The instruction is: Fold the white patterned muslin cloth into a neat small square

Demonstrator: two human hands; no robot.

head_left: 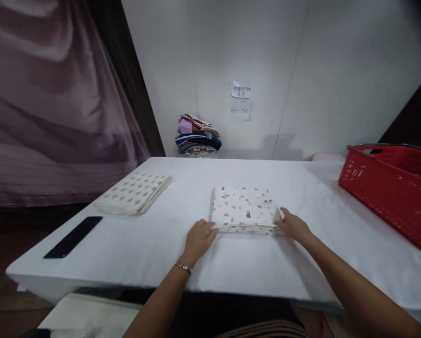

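Note:
A white cloth with small grey and brown prints (245, 206) lies folded into a layered rectangle in the middle of the white table. My left hand (199, 238) pinches its near left corner between thumb and fingers. At the near right corner, my right hand (294, 224) grips the folded edge the same way. The cloth rests flat, its stacked layers showing along the near side. A second folded cloth, cream with grey shapes (135, 192), sits apart to the left.
A dark flat slab (74, 237) lies near the table's (126, 253) left edge. On the right stands a red plastic basket (390, 188). Behind the table is a pile of folded fabrics (198, 136) against the wall, below and left of paper labels (241, 101). A pink curtain (55, 103) hangs at left.

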